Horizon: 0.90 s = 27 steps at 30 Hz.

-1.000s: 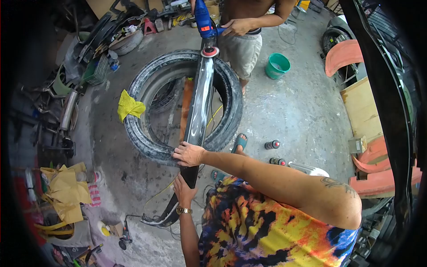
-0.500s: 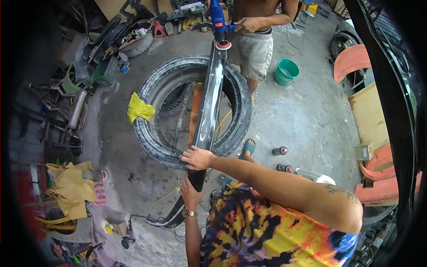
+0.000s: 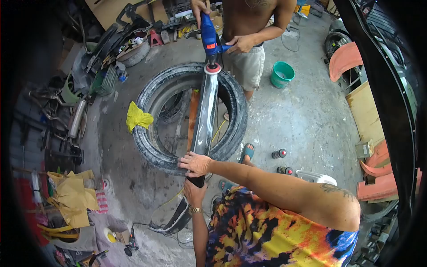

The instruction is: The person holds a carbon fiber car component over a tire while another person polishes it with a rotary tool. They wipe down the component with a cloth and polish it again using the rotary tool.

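A long, glossy black panel [image 3: 205, 118] lies across a large tire [image 3: 144, 153] on the floor. My right hand [image 3: 195, 163] is closed over the top of its near part, fingers over the left edge. Below it, my left hand [image 3: 194, 191], with a watch at the wrist, is wrapped round the pointed near end from beneath; some fingers are hidden. A co-worker facing me holds a blue power polisher [image 3: 209, 33] in both hands. Its round red-and-white pad [image 3: 212, 68] rests against the panel's far part. A yellow cloth [image 3: 138, 116] hangs over the tire's left side.
A green bucket [image 3: 282, 74] stands right of the co-worker. Two dark bottles, one a red-capped bottle [image 3: 279, 153], are on the floor near my foot. Car parts line the left wall; orange panels [image 3: 378, 187] lean at right. Cables [image 3: 178, 240] and another dark curved panel lie by my left arm.
The co-worker's polisher has come down along the panel toward me, its pad now away from the far end. My hands keep their hold on the near end. The view has shifted slightly.
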Tool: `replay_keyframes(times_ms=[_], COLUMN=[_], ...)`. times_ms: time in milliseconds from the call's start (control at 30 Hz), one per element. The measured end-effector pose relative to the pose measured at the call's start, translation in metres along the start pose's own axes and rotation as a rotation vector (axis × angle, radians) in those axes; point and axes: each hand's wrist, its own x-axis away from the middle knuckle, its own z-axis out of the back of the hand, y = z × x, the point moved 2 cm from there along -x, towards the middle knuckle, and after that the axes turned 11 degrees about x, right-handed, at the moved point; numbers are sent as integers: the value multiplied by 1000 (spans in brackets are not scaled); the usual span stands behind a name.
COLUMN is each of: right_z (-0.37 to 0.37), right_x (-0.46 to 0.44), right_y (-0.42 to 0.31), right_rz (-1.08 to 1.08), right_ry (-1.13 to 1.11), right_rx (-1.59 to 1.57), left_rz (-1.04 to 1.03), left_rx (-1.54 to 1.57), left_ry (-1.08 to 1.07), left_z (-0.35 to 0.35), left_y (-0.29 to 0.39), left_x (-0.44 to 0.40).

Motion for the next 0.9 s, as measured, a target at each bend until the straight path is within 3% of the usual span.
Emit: replay_keyframes(times_ms=[100, 133, 167, 433, 533, 600, 633, 700, 833, 867, 900], right_z=[14, 19, 23, 79, 86, 111, 115, 122, 89, 83, 78], right_x=[1, 6, 12, 130, 149, 152, 152, 149, 163, 165, 168], right_y=[0, -1, -2, 45, 64, 68, 69, 69, 88, 98, 100], right_rz=[-24, -18, -47, -644, -756, -906, -911, -877, -848, -901, -901], right_ry=[72, 202, 191, 286, 417, 101, 97, 293, 278, -90, -90], right_rx=[-163, -171, -217, -194, -151, -419, -417, -449, -137, -116, -115], left_rz=[15, 33, -46, 32, 47, 23, 23, -2, -13, -2, 9], left_rx=[78, 102, 111, 59, 42, 43, 46, 7, 13, 10, 5], left_ry=[-37, -57, 28, -1, -9, 5, -1, 22, 31, 24, 16], left_z=[4, 5, 6, 6, -2, -3, -6, -8, -7, -5, -4], left_y=[2, 2, 3, 11, 3, 3, 1, -3, -4, -1, 1], left_x=[-4, -5, -2, 4, -1, 1, 2, -1, -1, 0, 0])
